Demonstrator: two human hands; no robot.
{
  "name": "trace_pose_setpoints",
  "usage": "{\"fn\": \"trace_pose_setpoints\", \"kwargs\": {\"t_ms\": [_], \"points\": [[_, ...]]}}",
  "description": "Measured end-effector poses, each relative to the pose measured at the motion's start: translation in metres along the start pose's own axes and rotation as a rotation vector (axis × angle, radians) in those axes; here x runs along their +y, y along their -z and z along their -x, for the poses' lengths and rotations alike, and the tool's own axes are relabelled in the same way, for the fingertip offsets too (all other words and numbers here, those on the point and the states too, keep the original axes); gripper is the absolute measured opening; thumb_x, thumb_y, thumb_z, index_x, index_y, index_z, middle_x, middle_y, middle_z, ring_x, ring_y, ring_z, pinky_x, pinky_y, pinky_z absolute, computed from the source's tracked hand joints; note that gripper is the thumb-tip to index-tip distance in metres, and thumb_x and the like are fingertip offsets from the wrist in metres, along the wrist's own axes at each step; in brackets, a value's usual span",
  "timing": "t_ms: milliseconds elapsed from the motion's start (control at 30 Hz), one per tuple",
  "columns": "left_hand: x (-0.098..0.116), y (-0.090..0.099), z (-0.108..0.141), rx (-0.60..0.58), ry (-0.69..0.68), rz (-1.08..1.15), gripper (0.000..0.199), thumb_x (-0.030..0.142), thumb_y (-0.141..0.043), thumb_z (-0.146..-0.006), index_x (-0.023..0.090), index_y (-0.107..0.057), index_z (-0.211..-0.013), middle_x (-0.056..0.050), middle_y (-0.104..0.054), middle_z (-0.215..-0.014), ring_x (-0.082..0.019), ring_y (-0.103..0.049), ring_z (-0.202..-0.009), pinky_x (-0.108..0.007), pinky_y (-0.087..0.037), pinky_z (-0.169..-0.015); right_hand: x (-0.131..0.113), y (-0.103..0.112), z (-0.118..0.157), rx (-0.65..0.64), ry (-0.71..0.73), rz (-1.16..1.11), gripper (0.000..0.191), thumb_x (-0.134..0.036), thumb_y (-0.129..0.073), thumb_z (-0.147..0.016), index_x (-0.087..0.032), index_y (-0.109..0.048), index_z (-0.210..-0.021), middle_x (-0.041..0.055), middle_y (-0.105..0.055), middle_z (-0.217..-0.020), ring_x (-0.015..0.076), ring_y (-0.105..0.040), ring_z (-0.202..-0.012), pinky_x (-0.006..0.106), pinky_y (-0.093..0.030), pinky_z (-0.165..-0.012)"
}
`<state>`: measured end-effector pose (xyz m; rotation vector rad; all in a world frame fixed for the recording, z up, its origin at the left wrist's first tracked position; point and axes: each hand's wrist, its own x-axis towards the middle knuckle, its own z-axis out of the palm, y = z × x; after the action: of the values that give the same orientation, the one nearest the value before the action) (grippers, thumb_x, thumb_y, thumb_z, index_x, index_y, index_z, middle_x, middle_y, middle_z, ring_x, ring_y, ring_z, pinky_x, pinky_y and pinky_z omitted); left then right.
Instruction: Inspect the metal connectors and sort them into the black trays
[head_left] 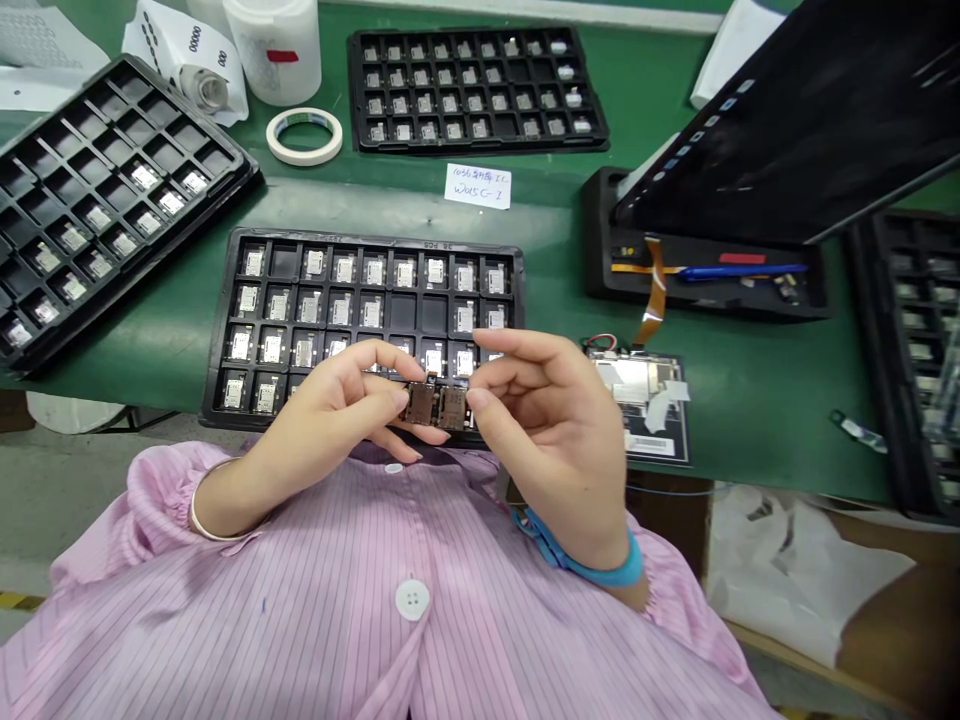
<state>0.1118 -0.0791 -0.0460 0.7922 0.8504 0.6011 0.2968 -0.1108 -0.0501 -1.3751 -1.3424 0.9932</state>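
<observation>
Two small dark circuit modules sit side by side above the front edge of a black compartment tray (386,242). My left hand (345,400) pinches the left module (421,404) between thumb and fingers. At the right module (452,408), my right hand (551,430) has its thumb and index fingertip at the outer edge, the other fingers curled. A small orange connector shows at the top of the left module. Silvery modules fill most of the tray's compartments; a few compartments are bare. My hands cover part of the front rows.
Another module tray (480,145) lies at the back, a tilted one (240,165) at the left. A tape roll (304,155), a paper label (478,187) and a white tub (277,60) stand around. On the right are a screen (795,130) in a black holder (705,300) and a wired circuit board (679,440).
</observation>
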Motion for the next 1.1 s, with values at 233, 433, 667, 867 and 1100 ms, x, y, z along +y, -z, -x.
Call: {"fn": "trace_pose_setpoints", "kwargs": {"t_ms": [233,433,667,867,1100], "points": [[0.001,-0.001,0.000,0.018,-0.014,-0.027,0.016,0.028,-0.064,-0.093,0.018,-0.055,-0.102,-0.005,-0.075,-0.080,-0.023,-0.076,-0.087,-0.022,-0.062,-0.063,0.000,0.000,0.002,0.001,0.022,0.019,0.030,-0.016,-0.062,-0.087,-0.026,-0.057,-0.116,-0.0007,-0.064,-0.079,0.0150,-0.057,-0.064,0.028,-0.044,-0.050],[0.001,-0.001,0.000,0.018,-0.023,-0.033,0.016,0.024,-0.064,-0.092,0.018,-0.055,-0.103,-0.005,-0.074,-0.083,-0.023,-0.076,-0.087,-0.023,-0.062,-0.064,0.002,0.000,0.001,0.007,0.024,0.032,0.031,-0.017,-0.062,-0.088,-0.025,-0.058,-0.117,-0.0005,-0.064,-0.080,0.0152,-0.058,-0.065,0.028,-0.044,-0.050],[0.000,-0.002,0.001,0.017,-0.022,-0.055,0.017,0.025,-0.065,-0.092,0.017,-0.053,-0.102,-0.004,-0.073,-0.082,-0.021,-0.076,-0.085,-0.022,-0.061,-0.063,0.002,-0.001,0.003,-0.007,0.049,0.035,0.032,-0.016,-0.063,-0.088,-0.025,-0.057,-0.118,-0.0012,-0.064,-0.080,0.0146,-0.059,-0.066,0.028,-0.046,-0.051],[0.016,0.022,-0.028,0.318,-0.216,-0.400,0.018,0.027,-0.068,-0.086,0.017,-0.059,-0.097,-0.003,-0.065,-0.089,-0.018,-0.073,-0.074,-0.022,-0.054,-0.054,0.017,0.002,-0.032,0.068,0.065,0.151,0.031,-0.021,-0.065,-0.085,-0.023,-0.058,-0.115,-0.0005,-0.066,-0.081,0.0173,-0.062,-0.071,0.032,-0.049,-0.061],[0.013,0.024,-0.086,0.413,-0.298,-1.038,0.012,0.020,-0.060,-0.086,0.015,-0.065,-0.096,-0.007,-0.071,-0.086,-0.019,-0.064,-0.077,-0.033,-0.049,-0.072,0.055,-0.009,-0.092,0.011,-0.016,0.518,0.033,-0.012,-0.062,-0.081,-0.016,-0.059,-0.114,0.0015,-0.068,-0.076,0.0225,-0.063,-0.072,0.037,-0.046,-0.070]]}}
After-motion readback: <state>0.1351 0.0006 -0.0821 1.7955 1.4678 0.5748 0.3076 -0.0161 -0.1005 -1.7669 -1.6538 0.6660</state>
